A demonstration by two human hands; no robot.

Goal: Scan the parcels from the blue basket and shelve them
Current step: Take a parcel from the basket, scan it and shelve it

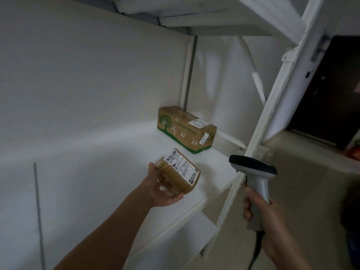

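1. A white back panel (81, 98) fills the left half of the frame. A thin dark vertical line runs down it at lower left.
2. The left arm reaches up from the bottom centre. The left hand (165, 193) grips the near end of a small brown parcel (176, 179), with the thumb laid along its left edge and the fingers curled under its lower end.
3. The small brown parcel sits just below the centre of the frame, over the white shelf board (212, 168). Its white shipping label (180, 164), with the barcode at the far end, faces up. Whether the parcel's base touches the board I cannot tell.
4. Above and to the right of it, apart from it, a longer cardboard box with a green tree print (185, 131) lies on the same board near the back corner, with a white label on top.
5. The white shelf upright (272, 106) slants through the right of centre, under an upper shelf (214, 22) at the top.
6. At lower right, the right hand (266, 215) holds a grey barcode scanner (255, 172), fingers wrapped tight round its handle. Its dark head points left, and its cable (255, 252) hangs below.
7. A dark door (327, 94) stands at the right edge.
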